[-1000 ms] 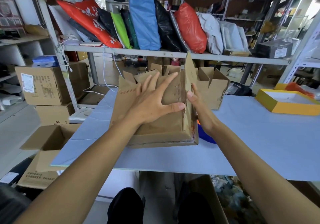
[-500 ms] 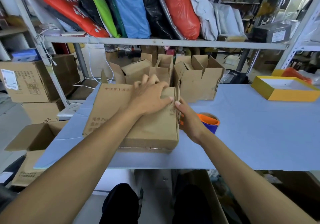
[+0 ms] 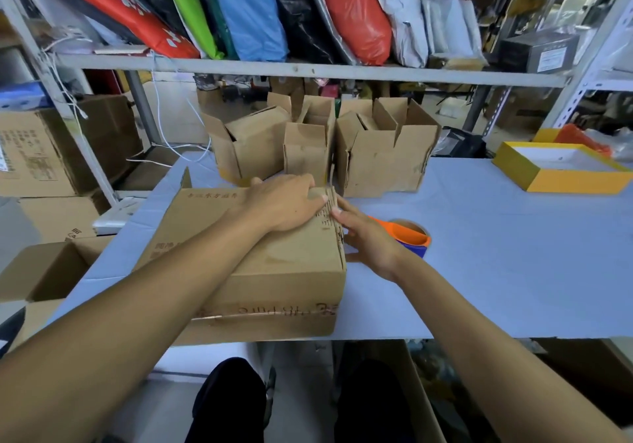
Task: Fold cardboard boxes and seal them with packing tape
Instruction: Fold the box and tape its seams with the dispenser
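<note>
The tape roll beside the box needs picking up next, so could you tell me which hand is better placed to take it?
Probably the right hand: it lies open beside the box, right by the tape roll. The left hand presses the flaps down.

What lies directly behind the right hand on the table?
Behind the right hand a tape dispenser rests on the table: an orange top, a blue side and a brown roll show. The hand covers its near part, so its grip cannot be seen.
</note>
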